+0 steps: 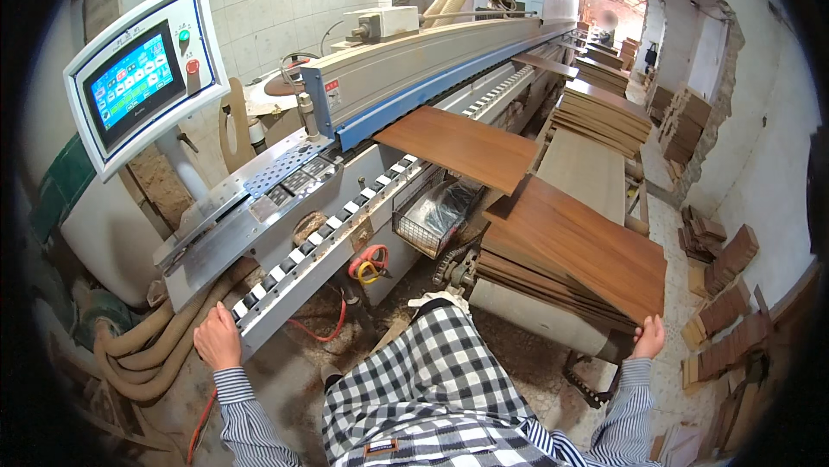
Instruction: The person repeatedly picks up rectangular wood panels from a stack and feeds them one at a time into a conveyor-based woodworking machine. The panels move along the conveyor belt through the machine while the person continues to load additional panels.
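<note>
My left hand (219, 336) rests on the near end of the roller rail (324, 243) of an edge-banding machine (447, 46); its fingers are curled around the rail's end. At the lower right, my right hand (649, 337) is at the near corner of the top wood-grain panel (589, 240), which lies askew on a stack of similar panels (531, 272). Its fingers are bent at the corner, and whether they grip it is hard to tell. Another brown panel (460, 143) lies across the roller rail, one edge at the machine's blue guide beam (453, 84).
A control panel with a lit screen (136, 84) stands at left. Red-handled scissors (368, 261) hang below the rail near a wire basket (427, 214). Coiled hoses (142, 363) lie at lower left. More board stacks (602, 110) line the rollers; a person (605, 29) is far back.
</note>
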A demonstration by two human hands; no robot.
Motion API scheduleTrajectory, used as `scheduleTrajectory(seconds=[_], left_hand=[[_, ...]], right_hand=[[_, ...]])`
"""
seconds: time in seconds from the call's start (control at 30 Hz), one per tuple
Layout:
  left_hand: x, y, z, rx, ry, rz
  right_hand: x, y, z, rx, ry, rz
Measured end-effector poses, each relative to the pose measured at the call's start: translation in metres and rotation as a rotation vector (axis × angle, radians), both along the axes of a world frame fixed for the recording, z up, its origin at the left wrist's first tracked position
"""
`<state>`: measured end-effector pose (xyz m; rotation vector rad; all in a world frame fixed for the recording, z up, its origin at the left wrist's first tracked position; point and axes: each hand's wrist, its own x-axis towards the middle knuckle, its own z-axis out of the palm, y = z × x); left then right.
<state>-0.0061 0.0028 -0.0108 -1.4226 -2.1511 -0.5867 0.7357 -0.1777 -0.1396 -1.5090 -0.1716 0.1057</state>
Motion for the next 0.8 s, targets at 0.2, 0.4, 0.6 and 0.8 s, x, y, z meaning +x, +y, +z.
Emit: scheduleTrajectory(seconds=[0.2,0.4,0.6,0.8], left_hand=[[0.001,-0.002,0.001,-0.009,-0.007,0.005],[0.003,-0.001,0.002,0.013,-0.022,-0.002],[-0.001,0.001,-0.001,0.034,-0.001,0.004],[0.001,-0.001,0.001,0.047,-0.006,-0.002]], right_hand=[[-0.120,-0.008,0.030,0.372,0.367,0.320],[-0.152,0.012,0.049,0.393,0.721,0.597],[-0.159,0.033,0.037,0.579,0.727,0.730],[-0.148,0.012,0.001,0.578,0.738,0.822]])
